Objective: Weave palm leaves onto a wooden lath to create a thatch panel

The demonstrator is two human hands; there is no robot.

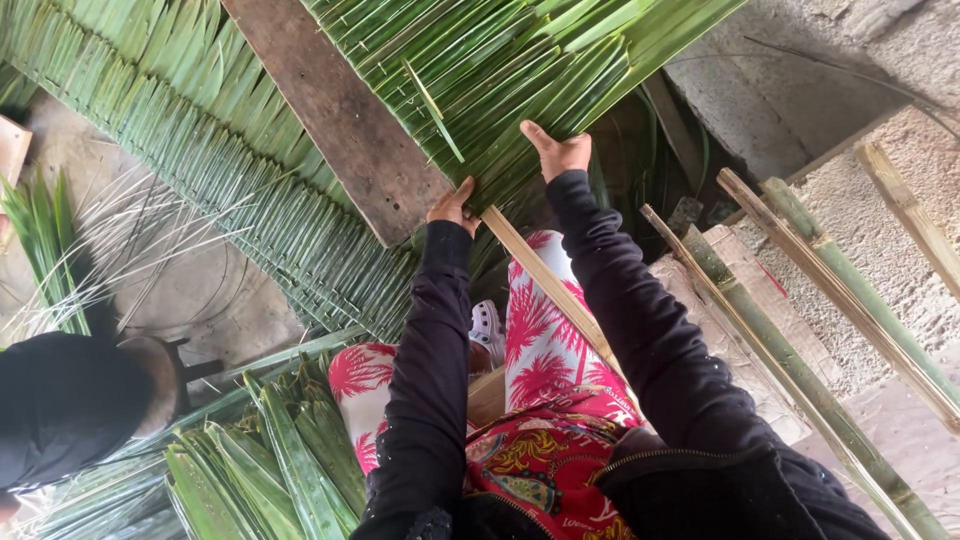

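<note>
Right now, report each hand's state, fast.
Left hand: fingers curled at the edge of the woven palm-leaf panel, grip unclear.
Right hand: open, pressed flat on the same panel, holding nothing.

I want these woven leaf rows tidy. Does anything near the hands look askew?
Yes. One loose leaf strip lies slanted across the neat rows of the leaf panel, just above the left hand and beside the wooden plank. The right hand presses on the panel's edge.
</note>
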